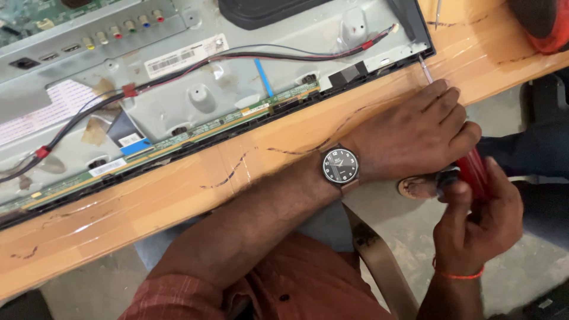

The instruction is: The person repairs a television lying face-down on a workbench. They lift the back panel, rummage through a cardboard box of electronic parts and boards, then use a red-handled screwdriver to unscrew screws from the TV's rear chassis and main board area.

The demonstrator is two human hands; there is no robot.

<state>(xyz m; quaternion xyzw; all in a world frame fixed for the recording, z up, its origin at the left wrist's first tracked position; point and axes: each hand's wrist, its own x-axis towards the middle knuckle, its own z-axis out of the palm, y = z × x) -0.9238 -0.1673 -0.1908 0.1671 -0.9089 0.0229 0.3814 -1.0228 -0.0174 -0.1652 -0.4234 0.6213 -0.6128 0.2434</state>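
**At the panel's corner: screwdriver tip up and away from both hands**

In the head view, we see the screwdriver [459, 148] lying on a slant: its thin metal shaft points up and to the left, with the tip touching the lower right corner of the opened flat-screen panel [195, 101], while its red handle trails down and to the right, off the edge of the wooden table [178, 195]. So the working end lies ahead of the grip, along the tool's long axis.

Our left hand [418, 136] is the nearer one to the tip. It reaches across from the left, back of the hand up, a wristwatch [340, 166] facing us, fingers curled closed over the shaft where it meets the handle. Our right hand [477, 222] sits lower, beyond the table edge, wrist bearing a red thread, fingers wrapped shut around the red handle from below with the thumb on top.

Red and black wires [178, 74] cross the panel's metal back, well apart from the tip.
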